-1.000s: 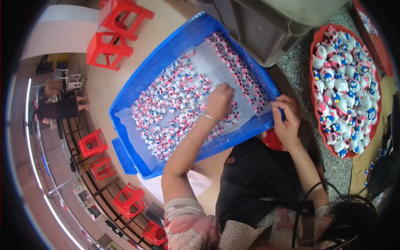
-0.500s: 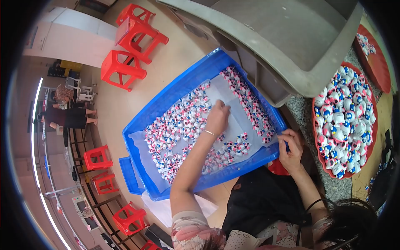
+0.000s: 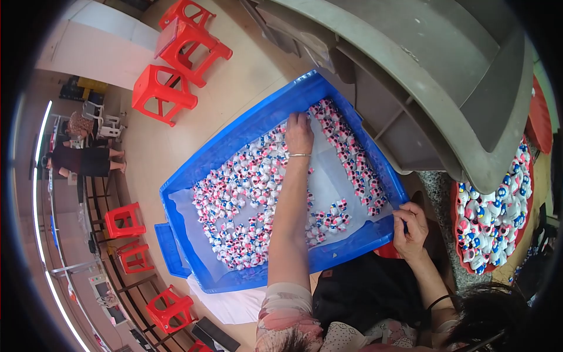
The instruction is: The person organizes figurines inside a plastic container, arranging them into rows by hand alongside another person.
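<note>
My left hand point(image 3: 299, 135), with a bracelet at the wrist, reaches to the far side of a blue plastic crate point(image 3: 226, 152). Its fingers are bent together among small white, pink and blue figurines point(image 3: 252, 182); whatever they pinch is hidden. White lining point(image 3: 331, 167) covers the crate's floor, with a strip of figurines with pink and dark parts point(image 3: 352, 155) along the right wall. At the near right corner, my right hand point(image 3: 411, 229) grips the crate's rim, fingers curled and thumb against it.
A large grey bin point(image 3: 404, 111) overhangs the crate's right side. Beyond it, a red tray point(image 3: 456, 234) heaped with figurines stands on a speckled surface. Red stools point(image 3: 161, 91) stand on the floor at left, where another person point(image 3: 82, 160) is at a bench.
My left hand has moved away from me to the crate's far side. My right hand stays on the rim. The view has shifted, and the grey bin now covers more of the red tray.
</note>
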Motion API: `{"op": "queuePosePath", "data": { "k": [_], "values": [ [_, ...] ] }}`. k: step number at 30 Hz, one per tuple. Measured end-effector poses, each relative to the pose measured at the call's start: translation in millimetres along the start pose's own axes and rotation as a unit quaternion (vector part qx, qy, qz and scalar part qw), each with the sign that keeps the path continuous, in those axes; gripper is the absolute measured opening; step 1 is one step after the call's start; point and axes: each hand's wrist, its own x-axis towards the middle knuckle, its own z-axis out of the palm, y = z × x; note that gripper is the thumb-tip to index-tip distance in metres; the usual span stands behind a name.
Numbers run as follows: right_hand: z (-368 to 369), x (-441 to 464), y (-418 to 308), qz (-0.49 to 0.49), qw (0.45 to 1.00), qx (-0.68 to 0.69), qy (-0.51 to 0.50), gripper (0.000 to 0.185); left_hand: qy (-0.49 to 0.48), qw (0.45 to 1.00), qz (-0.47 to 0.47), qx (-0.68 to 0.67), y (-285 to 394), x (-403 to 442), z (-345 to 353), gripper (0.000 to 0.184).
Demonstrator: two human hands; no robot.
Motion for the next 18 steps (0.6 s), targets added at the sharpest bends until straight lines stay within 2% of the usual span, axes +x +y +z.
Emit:
{"op": "queuePosePath", "data": {
  "k": [3, 8, 10, 12, 14, 16, 18],
  "values": [
    [0.4, -0.5, 0.7, -0.006, 1.0, -0.001, -0.001, 0.013, 0.032, 0.998, 0.009, -0.056, 1.8, -2.6, -2.8, 0.023],
    [0.1, 0.8, 0.5, -0.012, 1.0, 0.003, 0.002, 0.014, 0.056, 0.997, -0.024, -0.054, 4.7, -6.2, -27.5, 0.02],
    [0.8, 1.1, 0.0, -0.007, 1.0, 0.01, 0.008, 0.02, 0.078, 0.996, -0.003, -0.053, -12.5, -6.4, -35.9, 0.021],
    [1.5, 1.6, -1.0, -0.009, 1.0, 0.01, 0.009, 0.02, 0.018, 0.999, -0.011, 0.045, -22.2, -8.9, -44.3, 0.021],
    [0.3, 2.4, 0.2, -0.012, 1.0, 0.004, 0.009, 0.02, 0.016, 0.998, 0.016, 0.061, -17.3, -5.3, -49.1, 0.023],
    [1.6, 0.2, 2.6, -0.02, 1.0, 0.009, 0.009, 0.02, -0.053, 0.987, 0.015, 0.149, -12.5, -0.1, -50.4, 0.024],
    [3.6, -0.4, 2.7, -0.017, 1.0, 0.022, 0.006, 0.021, -0.076, 0.981, 0.012, 0.18, -16.2, 6.5, -44.4, 0.02]
  ]
}}
